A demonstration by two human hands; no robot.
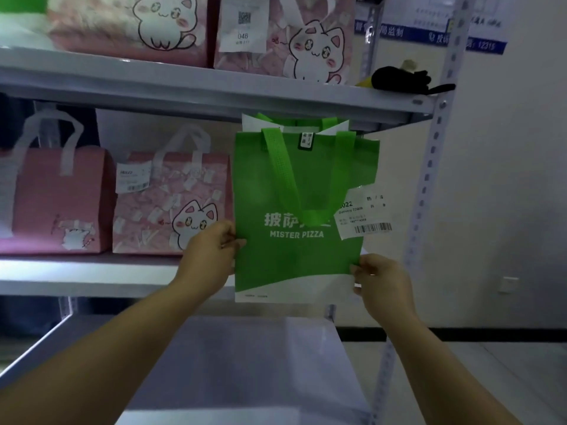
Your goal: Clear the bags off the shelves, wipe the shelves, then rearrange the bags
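- The left hand point(211, 253) pinches the left edge of the green bag point(294, 185); the right hand point(382, 282) pinches its lower right corner. Both grips are low and thin, so the limp bag could fold over or slip.
- The bag hangs in front of the right end of the middle shelf point(92, 271), with its top just under the upper shelf point(214, 96). Its handles or top could snag there.
- The paper label point(365, 214) on its right side looks loosely attached and may tear.
- A swing to the left could knock the pink cat bag point(171, 204) just beside it.
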